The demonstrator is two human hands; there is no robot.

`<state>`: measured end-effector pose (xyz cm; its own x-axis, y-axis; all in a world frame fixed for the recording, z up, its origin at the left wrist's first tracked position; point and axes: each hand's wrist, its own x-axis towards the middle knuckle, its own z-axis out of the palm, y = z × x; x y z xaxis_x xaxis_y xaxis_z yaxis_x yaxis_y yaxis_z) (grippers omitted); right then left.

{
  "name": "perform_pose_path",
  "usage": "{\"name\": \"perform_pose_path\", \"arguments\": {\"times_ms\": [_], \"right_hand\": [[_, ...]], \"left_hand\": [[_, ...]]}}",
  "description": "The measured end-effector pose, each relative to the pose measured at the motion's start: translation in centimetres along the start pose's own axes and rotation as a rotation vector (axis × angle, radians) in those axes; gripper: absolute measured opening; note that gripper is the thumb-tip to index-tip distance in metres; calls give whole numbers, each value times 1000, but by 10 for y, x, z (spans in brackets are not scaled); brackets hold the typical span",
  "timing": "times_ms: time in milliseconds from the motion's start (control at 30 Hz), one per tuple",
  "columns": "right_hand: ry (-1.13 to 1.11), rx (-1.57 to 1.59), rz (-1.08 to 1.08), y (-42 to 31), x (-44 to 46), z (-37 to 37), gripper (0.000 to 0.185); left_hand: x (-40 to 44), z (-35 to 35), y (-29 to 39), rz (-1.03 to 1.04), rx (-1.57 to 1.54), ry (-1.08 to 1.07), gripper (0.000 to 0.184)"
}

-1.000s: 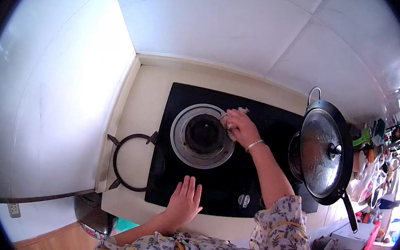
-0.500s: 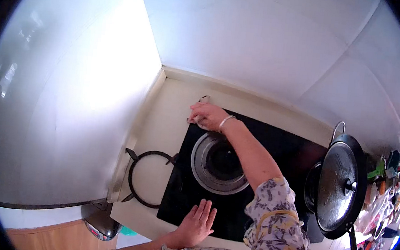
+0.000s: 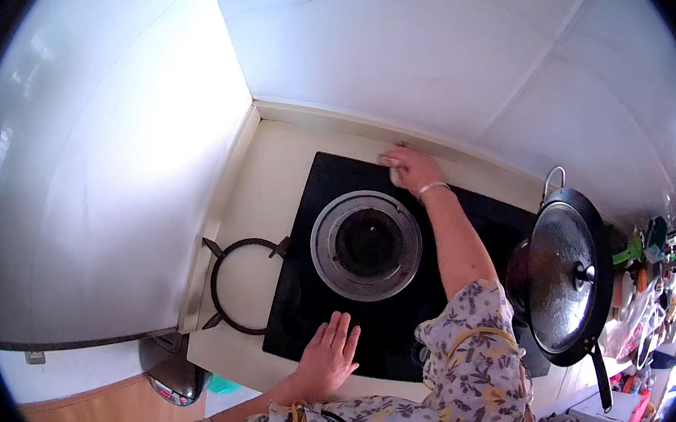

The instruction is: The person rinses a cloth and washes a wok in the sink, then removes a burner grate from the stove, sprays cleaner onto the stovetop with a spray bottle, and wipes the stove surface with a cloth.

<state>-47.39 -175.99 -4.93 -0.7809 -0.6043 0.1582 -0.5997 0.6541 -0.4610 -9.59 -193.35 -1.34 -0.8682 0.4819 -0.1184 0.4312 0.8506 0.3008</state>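
Note:
My right hand (image 3: 418, 170) is closed over a pale cloth (image 3: 395, 176), pressed down at the back edge of the black gas cooktop (image 3: 341, 171). Part of the cloth is hidden under my fingers and the hand is slightly blurred. My left hand (image 3: 327, 356) lies flat with fingers stretched out on the cooktop's front edge, holding nothing. Between the two hands sits the round metal burner (image 3: 367, 246), uncovered. Its black pan support ring (image 3: 216, 281) rests on the cream counter (image 3: 268, 181) to the left of the cooktop.
A black wok (image 3: 606, 291) with a glass lid (image 3: 561, 279) stands on the right burner, its long handle (image 3: 603, 379) pointing toward me. White walls (image 3: 384, 54) rise behind and to the left. Utensils and bags crowd the far right. A dark appliance (image 3: 175, 378) stands below the counter.
My right hand has moved right with the cloth, from the cooktop's back left corner along its back edge. The burner is now fully in sight. My left hand stays on the front edge.

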Motion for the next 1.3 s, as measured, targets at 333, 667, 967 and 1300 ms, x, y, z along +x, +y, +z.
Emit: {"name": "perform_pose_path", "arguments": {"times_ms": [333,667,967,1300], "right_hand": [[219,-231,301,-11,-134,7,31],[150,-446,104,-150,-247,20,35],[230,-192,53,-261,-271,64,34],[279,-130,-11,-279,-206,121,33]], "left_hand": [[-6,9,2,26,59,100,76],[-12,17,0,37,62,186,70],[-82,-5,-14,50,-346,531,25],[-125,-19,-79,-338,-228,692,30]]}}
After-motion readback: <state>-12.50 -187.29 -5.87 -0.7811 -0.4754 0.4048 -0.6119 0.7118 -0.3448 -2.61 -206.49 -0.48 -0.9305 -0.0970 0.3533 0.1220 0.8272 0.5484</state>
